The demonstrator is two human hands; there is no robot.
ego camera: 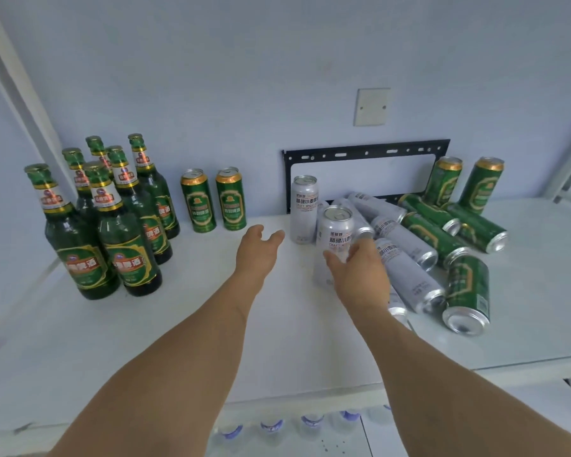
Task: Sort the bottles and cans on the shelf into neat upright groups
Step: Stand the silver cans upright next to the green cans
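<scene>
right hand wraps an upright silver can; left hand hovers spread and empty just beside it. behind my right hand lies a heap of toppled silver cans and green cans. i judge a nudge could set them rolling off the shelf; a loose grip might tip this one.

Soft, even, bluish light, faint shadows, wide-angle bending at the edges, slight blur throughout.
</scene>
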